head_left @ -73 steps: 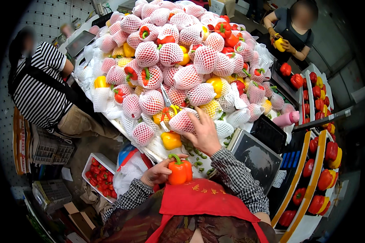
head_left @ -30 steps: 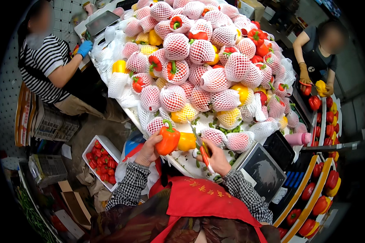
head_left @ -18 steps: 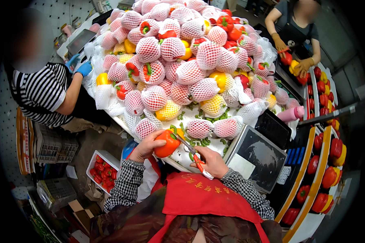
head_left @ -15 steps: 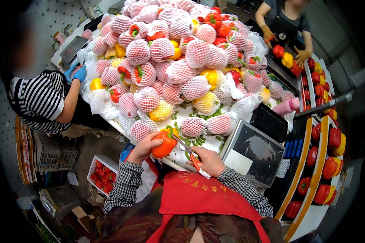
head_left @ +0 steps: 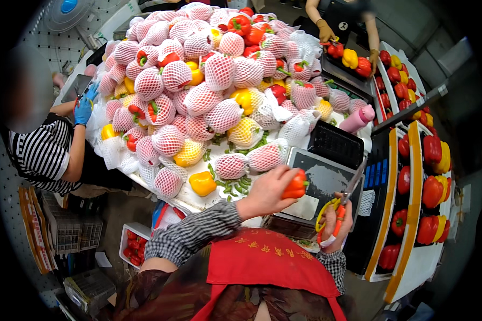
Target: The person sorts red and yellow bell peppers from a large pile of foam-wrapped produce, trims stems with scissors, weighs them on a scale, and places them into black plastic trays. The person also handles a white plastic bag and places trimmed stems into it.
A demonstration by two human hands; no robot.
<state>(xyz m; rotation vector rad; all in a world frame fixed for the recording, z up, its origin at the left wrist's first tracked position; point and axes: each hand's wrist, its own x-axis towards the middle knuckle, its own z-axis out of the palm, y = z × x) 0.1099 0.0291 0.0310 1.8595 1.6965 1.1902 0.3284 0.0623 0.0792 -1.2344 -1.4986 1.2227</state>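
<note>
My left hand (head_left: 266, 191) is closed around an orange-red bell pepper (head_left: 299, 184), held over the near-left part of a flat scale (head_left: 326, 179). Its fingers wrap the top and far side, and the stem end is not clearly seen. To the right, my right hand (head_left: 341, 218) grips scissors (head_left: 326, 220) with orange and yellow handles. Their blades point up and away, apart from the pepper. A bare yellow bell pepper (head_left: 202, 183) with a green stem lies on the white tabletop, left of my left hand. Green stem pieces (head_left: 241, 184) are scattered beside it.
A tall heap of net-wrapped peppers (head_left: 198, 101) covers the table. A black tray (head_left: 334, 143) and pink bottle (head_left: 357, 119) stand beyond the scale. Boxes of peppers (head_left: 432, 192) line the right. A white bin (head_left: 134, 243) sits low left. Two co-workers stand left and far right.
Both hands have moved right, the left carrying the orange-red pepper over the scale. The scissors, earlier at the pepper's stem, are now apart from it. The yellow pepper shows fully now.
</note>
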